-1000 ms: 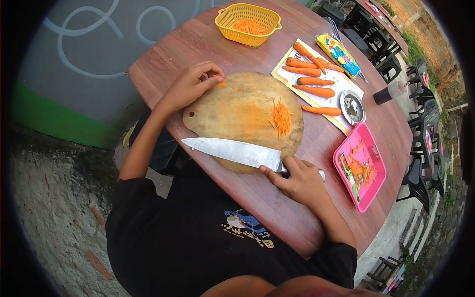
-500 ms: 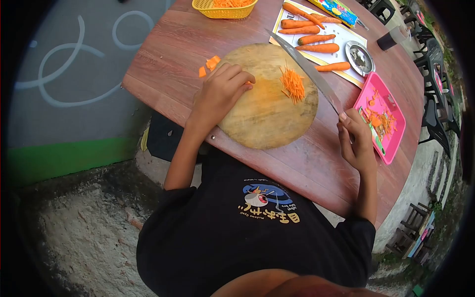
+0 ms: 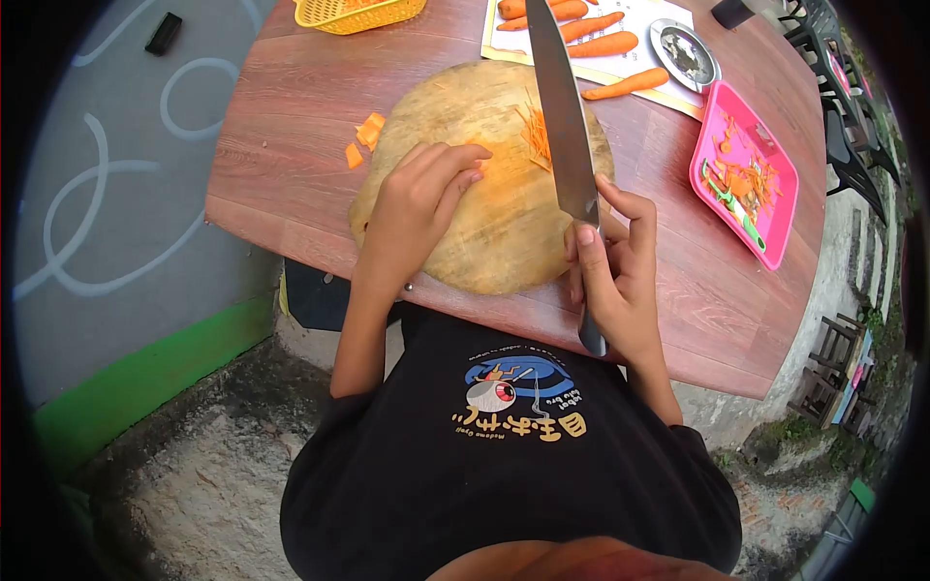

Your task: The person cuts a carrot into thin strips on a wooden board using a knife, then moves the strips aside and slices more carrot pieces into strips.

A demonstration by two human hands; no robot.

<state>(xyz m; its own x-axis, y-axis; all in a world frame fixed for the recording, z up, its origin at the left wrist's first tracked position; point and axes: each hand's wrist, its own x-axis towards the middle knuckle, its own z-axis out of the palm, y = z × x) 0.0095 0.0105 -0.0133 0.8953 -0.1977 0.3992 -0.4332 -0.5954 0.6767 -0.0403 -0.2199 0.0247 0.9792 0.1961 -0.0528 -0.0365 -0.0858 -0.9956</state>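
A large kitchen knife (image 3: 565, 121) is in my right hand (image 3: 620, 266), gripped at the handle near the blade's heel. Its broad blade points away from me over the right part of the round wooden chopping board (image 3: 513, 247) and partly covers a small heap of carrot shreds (image 3: 535, 140). My left hand (image 3: 412, 198) rests on the board's left side, fingers curled together. A bit of orange carrot shows at its fingertips; the rest is hidden under the hand. Several cut carrot pieces (image 3: 368, 131) lie on the table just left of the board.
Whole carrots (image 3: 605, 45) lie on a printed sheet beyond the board, near a metal ashtray (image 3: 684, 56). To the right, a pink tray (image 3: 702, 160) holds carrot scraps and a green-handled peeler (image 3: 746, 218). A yellow basket (image 3: 373, 19) of shreds stands at the far left of the wooden table (image 3: 291, 165).
My right hand has brought the knife leftward from beside the pink tray to over the board's right part. The left hand stays curled at the same spot on the board. The view has shifted.
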